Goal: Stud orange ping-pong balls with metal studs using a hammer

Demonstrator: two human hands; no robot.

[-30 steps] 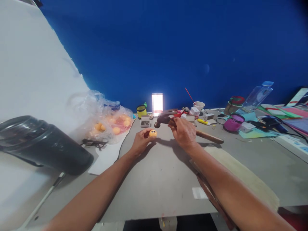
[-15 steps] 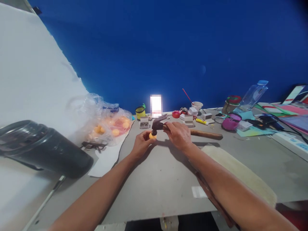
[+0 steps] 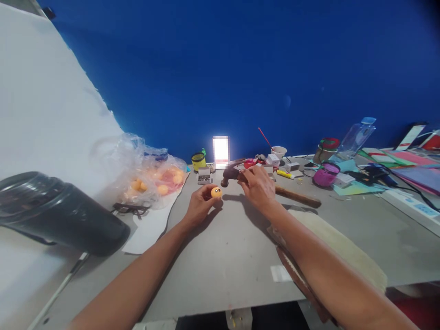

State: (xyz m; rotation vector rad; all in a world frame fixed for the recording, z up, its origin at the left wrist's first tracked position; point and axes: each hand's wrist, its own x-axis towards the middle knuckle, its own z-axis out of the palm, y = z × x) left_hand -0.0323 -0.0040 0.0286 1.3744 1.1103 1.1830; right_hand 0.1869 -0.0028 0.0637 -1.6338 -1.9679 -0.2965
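My left hand pinches a small orange ball with dark eye spots just above the grey table. My right hand is wrapped round a hammer close to its dark head. The head hangs a little above and to the right of the ball. The hammer's wooden handle runs out to the right behind my hand.
A clear plastic bag of orange balls lies at the left, with a black bin on its side nearer me. Small boxes, cups, a pink tub and a bottle crowd the back. A pale board lies under my right forearm.
Half a second ago the hammer head was down on the ball; it has now lifted up and to the right, and the ball shows again in my left fingers.
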